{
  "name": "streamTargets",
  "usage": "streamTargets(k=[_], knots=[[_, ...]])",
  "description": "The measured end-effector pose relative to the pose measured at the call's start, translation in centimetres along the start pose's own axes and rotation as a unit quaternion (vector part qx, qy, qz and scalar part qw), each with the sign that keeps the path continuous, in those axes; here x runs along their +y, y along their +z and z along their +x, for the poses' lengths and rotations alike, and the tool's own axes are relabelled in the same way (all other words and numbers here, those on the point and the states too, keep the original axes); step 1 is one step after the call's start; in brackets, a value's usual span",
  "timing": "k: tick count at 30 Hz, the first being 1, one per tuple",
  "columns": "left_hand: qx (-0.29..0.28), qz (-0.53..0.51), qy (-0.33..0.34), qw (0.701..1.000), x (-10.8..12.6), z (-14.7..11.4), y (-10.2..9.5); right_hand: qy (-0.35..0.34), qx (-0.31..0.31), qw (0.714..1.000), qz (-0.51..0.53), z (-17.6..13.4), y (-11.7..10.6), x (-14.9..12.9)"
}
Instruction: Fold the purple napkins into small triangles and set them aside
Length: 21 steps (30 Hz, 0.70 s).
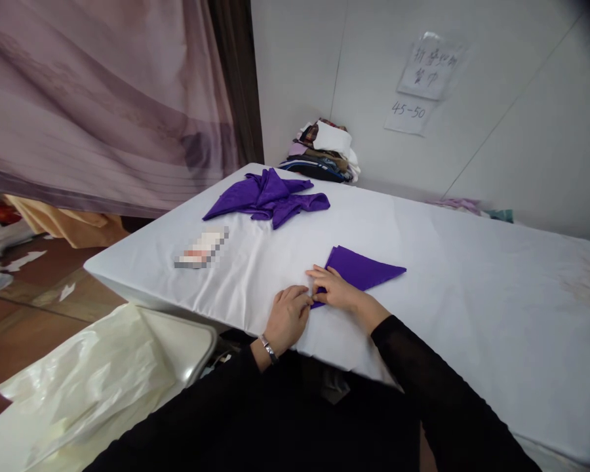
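Observation:
A purple cloth napkin lies folded into a flat, pointed shape near the table's front edge, its sharp tip toward the right. My right hand rests over the napkin's left side, fingers bent and pinching the cloth near its edge. Close beside it, my left hand has curled fingers closed at the napkin's near-left corner. Both sets of fingertips almost meet there, and the cloth between them is mostly hidden.
A loose heap of purple napkins lies at the back left of the white-covered table. Nearer is a pixelated flat object. Folded clothes are piled beyond the far edge. A chair with a plastic bag stands at left.

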<state>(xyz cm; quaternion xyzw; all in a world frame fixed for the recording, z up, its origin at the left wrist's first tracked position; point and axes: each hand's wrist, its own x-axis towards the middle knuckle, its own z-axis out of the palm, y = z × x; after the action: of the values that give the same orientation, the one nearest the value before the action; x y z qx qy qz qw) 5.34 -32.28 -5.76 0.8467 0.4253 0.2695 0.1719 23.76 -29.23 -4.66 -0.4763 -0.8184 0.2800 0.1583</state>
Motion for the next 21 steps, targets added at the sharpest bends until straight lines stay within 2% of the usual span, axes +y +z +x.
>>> streamTargets(k=[7, 16, 18, 21], knots=[[0.007, 0.001, -0.004, 1.000, 0.0, 0.2, 0.0, 0.004, -0.042, 0.999, -0.001, 0.8, -1.5, 0.8], [-0.004, -0.009, -0.025, 1.000, -0.1, 1.8, -0.1, 0.008, -0.036, 0.999, 0.012, 1.2, -1.6, 2.0], [-0.008, -0.004, -0.028, 1.000, -0.1, 2.2, 0.1, 0.008, -0.018, 0.999, 0.042, 1.1, -2.0, 2.1], [-0.009, 0.002, -0.026, 1.000, 0.0, 2.5, 0.3, 0.011, 0.057, 0.996, 0.074, 0.5, -3.2, 2.9]])
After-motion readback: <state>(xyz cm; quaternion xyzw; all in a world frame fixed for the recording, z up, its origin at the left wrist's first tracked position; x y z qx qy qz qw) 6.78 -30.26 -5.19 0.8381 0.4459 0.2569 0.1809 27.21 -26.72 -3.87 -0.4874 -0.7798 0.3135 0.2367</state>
